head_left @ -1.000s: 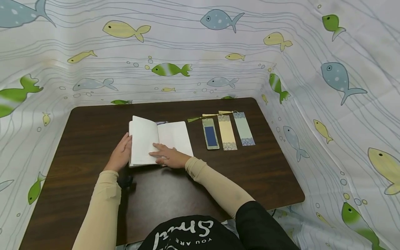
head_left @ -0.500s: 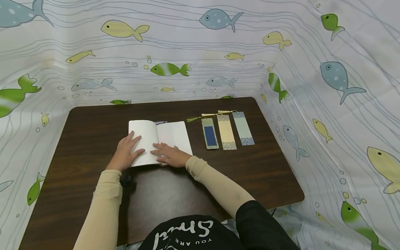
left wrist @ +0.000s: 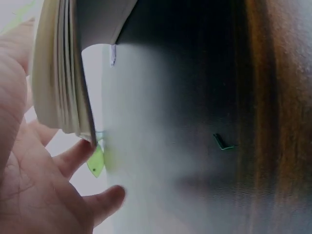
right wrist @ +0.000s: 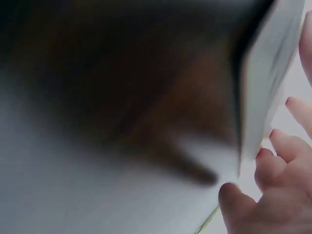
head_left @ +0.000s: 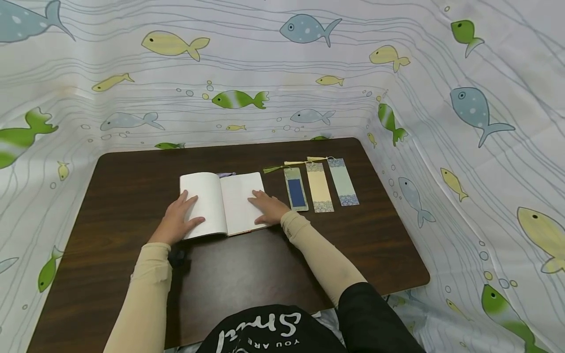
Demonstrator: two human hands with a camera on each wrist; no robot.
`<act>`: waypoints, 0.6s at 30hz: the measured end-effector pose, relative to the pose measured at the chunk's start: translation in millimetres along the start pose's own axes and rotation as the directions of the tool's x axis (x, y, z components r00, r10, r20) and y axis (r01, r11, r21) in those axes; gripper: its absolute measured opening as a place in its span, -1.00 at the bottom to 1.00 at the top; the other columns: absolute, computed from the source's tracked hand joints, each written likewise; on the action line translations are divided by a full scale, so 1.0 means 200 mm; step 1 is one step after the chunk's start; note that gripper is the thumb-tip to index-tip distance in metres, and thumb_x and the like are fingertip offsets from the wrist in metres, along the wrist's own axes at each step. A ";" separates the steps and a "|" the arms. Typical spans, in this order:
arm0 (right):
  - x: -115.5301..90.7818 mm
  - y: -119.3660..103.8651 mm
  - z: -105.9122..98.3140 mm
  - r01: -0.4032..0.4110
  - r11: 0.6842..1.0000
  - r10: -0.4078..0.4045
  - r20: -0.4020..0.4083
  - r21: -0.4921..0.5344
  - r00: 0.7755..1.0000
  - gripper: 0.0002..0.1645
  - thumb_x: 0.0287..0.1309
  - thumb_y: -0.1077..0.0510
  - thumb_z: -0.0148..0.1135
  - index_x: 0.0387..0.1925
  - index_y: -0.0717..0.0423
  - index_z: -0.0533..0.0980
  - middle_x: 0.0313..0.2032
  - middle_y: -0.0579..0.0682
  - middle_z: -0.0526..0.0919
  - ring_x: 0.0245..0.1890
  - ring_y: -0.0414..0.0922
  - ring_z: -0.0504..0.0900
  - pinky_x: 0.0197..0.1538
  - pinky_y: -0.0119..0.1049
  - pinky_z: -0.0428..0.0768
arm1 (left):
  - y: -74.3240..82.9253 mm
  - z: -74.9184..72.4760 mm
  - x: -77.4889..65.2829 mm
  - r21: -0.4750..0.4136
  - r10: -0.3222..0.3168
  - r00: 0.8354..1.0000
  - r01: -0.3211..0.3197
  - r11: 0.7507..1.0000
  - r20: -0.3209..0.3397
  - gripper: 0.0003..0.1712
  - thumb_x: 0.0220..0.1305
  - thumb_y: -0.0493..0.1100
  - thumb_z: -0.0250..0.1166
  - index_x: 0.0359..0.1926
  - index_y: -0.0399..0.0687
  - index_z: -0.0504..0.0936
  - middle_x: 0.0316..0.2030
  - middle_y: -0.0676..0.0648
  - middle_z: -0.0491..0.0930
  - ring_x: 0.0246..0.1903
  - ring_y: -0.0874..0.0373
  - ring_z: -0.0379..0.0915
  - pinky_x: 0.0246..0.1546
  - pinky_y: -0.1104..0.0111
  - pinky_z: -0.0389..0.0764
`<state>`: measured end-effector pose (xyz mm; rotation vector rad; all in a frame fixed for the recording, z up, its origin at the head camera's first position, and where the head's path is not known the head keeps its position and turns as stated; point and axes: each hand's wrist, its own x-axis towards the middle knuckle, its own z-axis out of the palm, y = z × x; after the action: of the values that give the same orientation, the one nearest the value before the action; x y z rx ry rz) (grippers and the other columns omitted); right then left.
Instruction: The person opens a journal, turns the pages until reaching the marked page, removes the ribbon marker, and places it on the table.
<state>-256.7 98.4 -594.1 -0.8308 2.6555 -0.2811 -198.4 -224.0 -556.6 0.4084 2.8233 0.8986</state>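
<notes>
A book with blank white pages (head_left: 205, 201) lies open on the brown table. My left hand (head_left: 174, 218) rests on its left page near the outer edge, fingers spread. On the right page, close to the lower right edge, lies my right hand (head_left: 271, 208), also with fingers extended. The left wrist view shows the stacked page edges (left wrist: 56, 73) between thumb side and fingers, with fingertips reaching past the cover. In the right wrist view the book's edge (right wrist: 263, 87) stands beside my fingers. A purple tassel (head_left: 226, 174) pokes out behind the book's top.
Right of the book lie three tasselled bookmarks: a green one with a dark blue panel (head_left: 296, 191), a cream one (head_left: 320, 189) and a pale green-blue one (head_left: 343, 181). A fish-print curtain (head_left: 247, 63) surrounds the wooden table (head_left: 362, 245).
My left hand has moved from the book's left edge onto the page, and the raised leaf now lies flat. My right hand has slid right, from the left page and fold to the right page.
</notes>
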 end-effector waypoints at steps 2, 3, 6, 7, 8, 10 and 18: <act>-0.01 0.03 -0.01 -0.010 1.000 0.009 0.012 0.019 1.000 0.07 0.20 -0.15 0.44 0.59 -0.04 0.11 0.62 0.00 -0.08 0.60 -0.03 -0.08 0.47 0.18 0.17 | 0.00 0.01 0.00 -0.002 0.002 1.000 -0.002 1.000 -0.005 -0.07 0.36 0.08 0.37 0.52 -0.30 0.18 0.56 -0.43 -0.18 0.47 -0.53 -0.24 0.31 -0.43 -0.02; -0.02 0.04 -0.01 -0.013 1.000 0.012 0.025 0.025 1.000 0.09 0.19 -0.14 0.45 0.60 -0.04 0.09 0.62 -0.01 -0.10 0.60 -0.04 -0.10 0.47 0.19 0.16 | 0.00 0.01 -0.01 -0.001 0.002 1.000 -0.002 1.000 -0.008 -0.07 0.35 0.07 0.37 0.52 -0.30 0.19 0.56 -0.44 -0.18 0.47 -0.53 -0.25 0.31 -0.43 -0.02; -0.05 0.03 -0.06 -0.029 0.998 0.024 0.083 0.052 0.996 0.17 0.15 -0.09 0.49 0.62 -0.04 0.03 0.63 -0.03 -0.16 0.60 -0.07 -0.15 0.49 0.18 0.10 | 0.00 0.01 -0.01 0.001 0.003 1.000 -0.003 1.000 -0.010 -0.07 0.34 0.05 0.38 0.51 -0.32 0.19 0.55 -0.44 -0.18 0.47 -0.52 -0.25 0.32 -0.42 -0.02; -0.06 0.03 -0.07 -0.030 0.998 0.025 0.095 0.058 0.995 0.19 0.13 -0.08 0.50 0.62 -0.04 0.02 0.63 -0.04 -0.16 0.60 -0.08 -0.15 0.50 0.17 0.08 | 0.00 0.01 -0.01 -0.002 0.004 1.000 -0.004 1.000 -0.011 -0.07 0.34 0.03 0.39 0.51 -0.32 0.19 0.55 -0.45 -0.18 0.47 -0.52 -0.25 0.33 -0.41 -0.02; -0.07 0.02 -0.09 -0.032 0.998 0.026 0.104 0.061 0.994 0.20 0.11 -0.08 0.51 0.62 -0.04 0.02 0.63 -0.04 -0.17 0.60 -0.09 -0.15 0.50 0.16 0.07 | 0.00 0.01 -0.01 -0.003 0.005 1.000 -0.005 1.000 -0.012 -0.08 0.34 0.02 0.39 0.51 -0.33 0.19 0.55 -0.45 -0.17 0.46 -0.53 -0.25 0.33 -0.41 -0.02; -0.09 0.00 -0.12 -0.034 0.998 0.026 0.120 0.060 0.992 0.23 0.08 -0.07 0.52 0.62 -0.03 0.01 0.63 -0.03 -0.17 0.60 -0.09 -0.14 0.51 0.15 0.06 | -0.01 0.01 -0.01 -0.006 0.004 1.000 -0.004 1.000 -0.014 -0.08 0.34 0.01 0.40 0.51 -0.33 0.19 0.55 -0.45 -0.18 0.46 -0.53 -0.24 0.32 -0.41 -0.01; -0.12 -0.02 -0.15 -0.034 0.999 0.029 0.115 0.040 0.993 0.25 0.06 -0.06 0.54 0.62 -0.04 0.00 0.63 -0.05 -0.17 0.60 -0.11 -0.13 0.50 0.18 0.06 | -0.02 0.01 0.00 -0.022 -0.003 1.000 0.002 1.000 -0.013 -0.11 0.34 -0.02 0.40 0.50 -0.32 0.21 0.55 -0.45 -0.18 0.46 -0.56 -0.24 0.32 -0.42 -0.01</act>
<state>-247.2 112.7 -559.2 -0.7672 2.5445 -0.2722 -197.7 -225.2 -560.6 0.3978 2.8221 0.9341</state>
